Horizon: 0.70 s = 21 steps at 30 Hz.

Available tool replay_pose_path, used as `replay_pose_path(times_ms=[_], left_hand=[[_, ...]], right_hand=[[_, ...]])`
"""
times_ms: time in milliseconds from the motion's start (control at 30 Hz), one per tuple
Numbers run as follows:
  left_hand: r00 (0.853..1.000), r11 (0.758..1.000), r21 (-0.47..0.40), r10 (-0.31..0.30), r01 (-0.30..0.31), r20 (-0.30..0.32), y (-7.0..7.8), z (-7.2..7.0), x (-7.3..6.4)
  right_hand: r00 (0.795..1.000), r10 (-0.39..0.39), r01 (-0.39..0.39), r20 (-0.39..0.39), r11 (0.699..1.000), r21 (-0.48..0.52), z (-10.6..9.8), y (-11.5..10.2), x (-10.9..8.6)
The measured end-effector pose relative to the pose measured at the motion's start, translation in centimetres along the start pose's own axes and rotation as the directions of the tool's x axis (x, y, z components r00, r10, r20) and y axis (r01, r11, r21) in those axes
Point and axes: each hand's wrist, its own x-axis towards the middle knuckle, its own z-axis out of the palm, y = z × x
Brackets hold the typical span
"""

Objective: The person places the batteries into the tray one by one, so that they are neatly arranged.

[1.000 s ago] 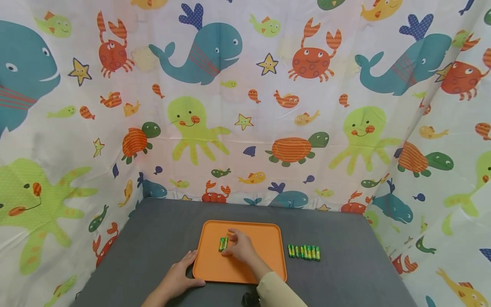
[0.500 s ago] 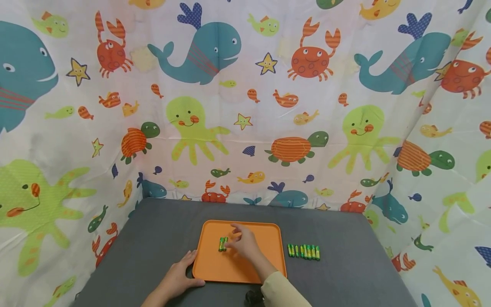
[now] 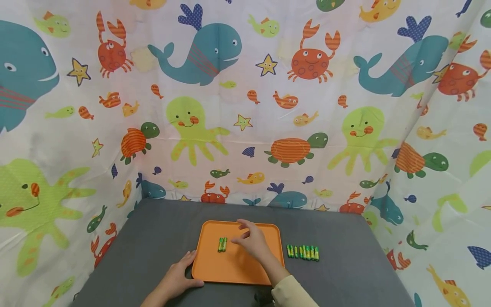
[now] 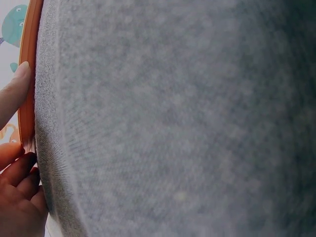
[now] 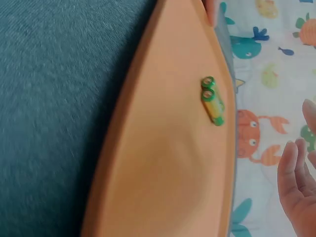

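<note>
Two green-and-yellow batteries (image 3: 222, 244) lie side by side on the orange tray (image 3: 215, 269), left of its middle. To their right, my right hand (image 3: 254, 244) is raised over the tray with fingers apart and holds nothing. The right wrist view has this hand (image 5: 298, 190) at its right edge, away from the paired batteries (image 5: 213, 101). My left hand (image 3: 177, 275) holds the tray's near left corner, fingers along the left side and thumb at the front edge. In the left wrist view, the thumb (image 4: 19, 89) rests against the tray's rim (image 4: 29, 44).
A row of several similar batteries (image 3: 303, 252) lies on the grey table (image 3: 345, 273) just right of the tray. A white curtain (image 3: 238, 55) with printed sea animals encloses the back and both sides.
My right hand has drawn away from the two batteries, rightward across the tray, its fingers now apart from them. The left hand has stayed at the tray's corner.
</note>
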Motion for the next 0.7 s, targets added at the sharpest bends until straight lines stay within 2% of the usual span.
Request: replay_pose_path(times_ms=[467, 700], left_hand=[[1.0, 1.0, -0.006, -0.015, 0.015, -0.008, -0.1, 0.0, 0.0], [1.0, 1.0, -0.005, 0.0, 0.0, -0.008, 0.0, 0.1, 0.0]], right_hand=[[0.998, -0.038, 0.038, -0.057, 0.999, 0.005, -2.8, -0.5, -1.9], [0.997, -0.009, 0.01, -0.082, 1.0, 0.014, -4.5, -0.1, -3.1]])
